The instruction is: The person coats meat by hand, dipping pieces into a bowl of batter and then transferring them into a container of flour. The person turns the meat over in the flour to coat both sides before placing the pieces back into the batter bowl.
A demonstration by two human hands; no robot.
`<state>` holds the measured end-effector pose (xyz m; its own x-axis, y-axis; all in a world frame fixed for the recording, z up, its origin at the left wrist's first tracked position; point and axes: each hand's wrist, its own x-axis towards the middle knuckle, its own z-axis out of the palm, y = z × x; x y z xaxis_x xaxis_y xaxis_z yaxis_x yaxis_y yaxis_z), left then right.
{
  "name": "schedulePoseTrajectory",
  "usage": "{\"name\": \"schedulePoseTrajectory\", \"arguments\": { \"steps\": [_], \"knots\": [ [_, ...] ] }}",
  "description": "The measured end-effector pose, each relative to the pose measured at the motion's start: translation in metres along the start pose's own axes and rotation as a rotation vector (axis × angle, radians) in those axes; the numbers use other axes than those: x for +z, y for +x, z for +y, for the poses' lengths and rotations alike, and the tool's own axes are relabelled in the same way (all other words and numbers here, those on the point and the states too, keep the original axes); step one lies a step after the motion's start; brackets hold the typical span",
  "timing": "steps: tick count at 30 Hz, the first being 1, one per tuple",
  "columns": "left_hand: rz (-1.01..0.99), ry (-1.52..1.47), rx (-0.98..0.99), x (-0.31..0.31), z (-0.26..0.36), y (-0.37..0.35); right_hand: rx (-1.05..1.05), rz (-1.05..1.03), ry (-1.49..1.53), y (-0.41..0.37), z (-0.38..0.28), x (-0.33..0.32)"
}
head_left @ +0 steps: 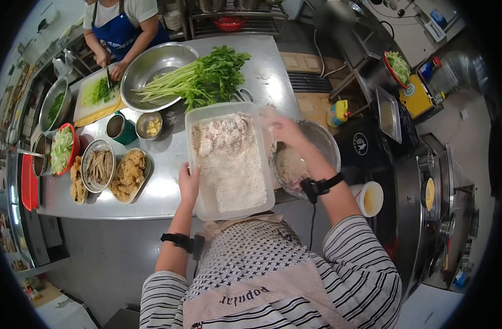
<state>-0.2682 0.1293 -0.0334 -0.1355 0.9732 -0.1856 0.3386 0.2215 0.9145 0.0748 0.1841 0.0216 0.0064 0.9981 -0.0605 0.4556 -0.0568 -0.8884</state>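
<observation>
A white, translucent plastic tub [232, 207] sits tilted at the table's near edge, with loose flour [229, 178] in it and flour-coated pieces of meat [223, 133] heaped at its far end. My left hand [189, 185] grips the tub's left wall, thumb at the rim. Beyond the tub's right wall, my right hand [286, 131] is closed around a pale, blurred piece of meat [269, 119]. Below that hand is a metal bowl [332, 148] holding wet pinkish meat [292, 170]; its left side is partly hidden by the tub.
Celery [207, 77] lies across a large steel bowl [131, 74]. A co-worker [125, 27] chops greens on a board [92, 112]. Fried pieces [130, 175], a bowl of brown strips [99, 166] and a green container [122, 129] stand left. A white bucket [370, 198] is right.
</observation>
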Motion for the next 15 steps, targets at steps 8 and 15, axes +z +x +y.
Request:
{"name": "schedulePoseTrajectory", "arguments": {
  "steps": [8,15],
  "knots": [
    [-0.039,0.058,-0.034,-0.004,0.011,-0.001,0.164,0.044,-1.064,-0.084,0.121,-0.037],
    [-0.043,0.051,-0.043,-0.003,0.014,-0.003,0.541,0.006,0.226,-0.074,0.1,-0.034]
  ]
}}
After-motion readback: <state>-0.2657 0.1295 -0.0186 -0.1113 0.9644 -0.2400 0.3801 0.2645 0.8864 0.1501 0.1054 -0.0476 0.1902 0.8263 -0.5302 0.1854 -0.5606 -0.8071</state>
